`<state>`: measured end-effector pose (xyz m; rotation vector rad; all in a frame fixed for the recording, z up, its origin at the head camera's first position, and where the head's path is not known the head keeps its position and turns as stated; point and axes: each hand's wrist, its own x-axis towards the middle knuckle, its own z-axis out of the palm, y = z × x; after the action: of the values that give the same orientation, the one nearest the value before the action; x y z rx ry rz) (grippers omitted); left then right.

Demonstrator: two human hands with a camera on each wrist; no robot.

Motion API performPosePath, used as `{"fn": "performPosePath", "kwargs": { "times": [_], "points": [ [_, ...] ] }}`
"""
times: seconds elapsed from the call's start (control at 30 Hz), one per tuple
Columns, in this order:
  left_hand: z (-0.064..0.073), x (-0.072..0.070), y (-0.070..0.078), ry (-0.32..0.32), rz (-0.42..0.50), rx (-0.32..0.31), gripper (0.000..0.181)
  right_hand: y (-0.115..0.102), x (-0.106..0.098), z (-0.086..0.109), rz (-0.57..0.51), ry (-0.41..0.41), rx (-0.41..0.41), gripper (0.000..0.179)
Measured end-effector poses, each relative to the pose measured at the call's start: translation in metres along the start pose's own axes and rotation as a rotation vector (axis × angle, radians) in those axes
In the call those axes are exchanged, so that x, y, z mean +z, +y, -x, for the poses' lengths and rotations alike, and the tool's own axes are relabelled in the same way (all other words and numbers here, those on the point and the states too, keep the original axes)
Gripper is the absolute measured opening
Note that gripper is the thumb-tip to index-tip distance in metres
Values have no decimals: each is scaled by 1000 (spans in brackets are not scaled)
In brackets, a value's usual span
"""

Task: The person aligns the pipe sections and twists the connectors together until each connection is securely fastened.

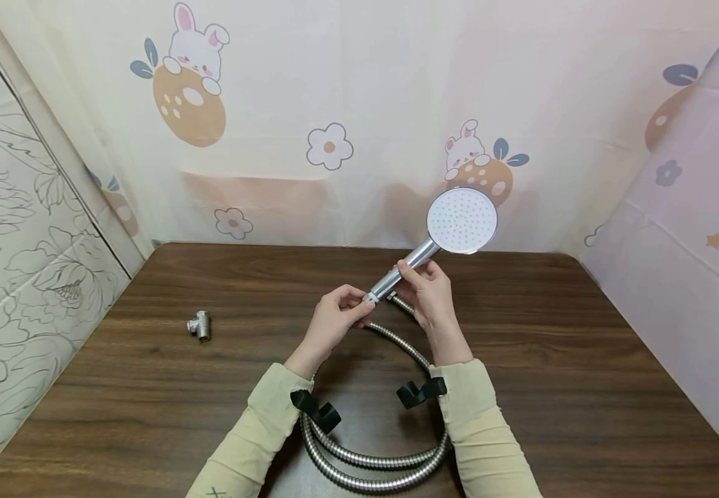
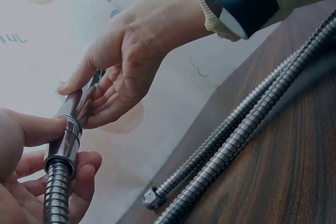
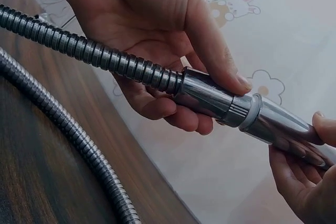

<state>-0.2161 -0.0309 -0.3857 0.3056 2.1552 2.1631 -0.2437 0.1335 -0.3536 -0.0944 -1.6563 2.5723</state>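
Note:
A chrome shower head [image 1: 461,220] with a round white spray face is held up over the table, tilted toward the upper right. My right hand [image 1: 430,294] grips its handle between thumb and fingers. Lower down, my left hand [image 1: 334,315] pinches the tapered chrome connector [image 3: 207,93] of a ribbed metal shower hose [image 1: 378,484]. Connector and handle are in line and meet end to end, with a pale ring [image 3: 253,111] at the joint in the right wrist view. The hose's other end, a hex nut [image 2: 154,198], lies loose on the wood in the left wrist view.
A small chrome tee-shaped fitting [image 1: 200,326] stands on the left of the brown wooden table [image 1: 583,387]. The hose loops around beneath my forearms. Behind the far edge hangs a patterned curtain [image 1: 384,83]. Black wrist mounts [image 1: 315,409] sit on both sleeves.

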Motion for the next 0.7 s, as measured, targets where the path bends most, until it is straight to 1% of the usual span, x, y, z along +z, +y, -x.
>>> {"fn": "performPosePath", "kwargs": {
  "times": [0.2, 0.3, 0.5, 0.6, 0.7],
  "points": [
    [0, 0, 0, -4, -25, 23, 19, -2, -1, 0, -4, 2, 9, 15],
    [-1, -1, -1, -10, -21, 22, 20, -3, -1, 1, -3, 2, 13, 14],
    [-2, -2, -1, -66, 29, -12, 26, -5, -2, 1, 5, -16, 12, 14],
    [-2, -4, -1, -85, 15, -19, 27, -5, -3, 1, -6, -29, -1, 13],
    [-2, -5, -1, -89, -2, -20, 29, -5, -3, 1, -22, -34, -9, 11]
  ]
}}
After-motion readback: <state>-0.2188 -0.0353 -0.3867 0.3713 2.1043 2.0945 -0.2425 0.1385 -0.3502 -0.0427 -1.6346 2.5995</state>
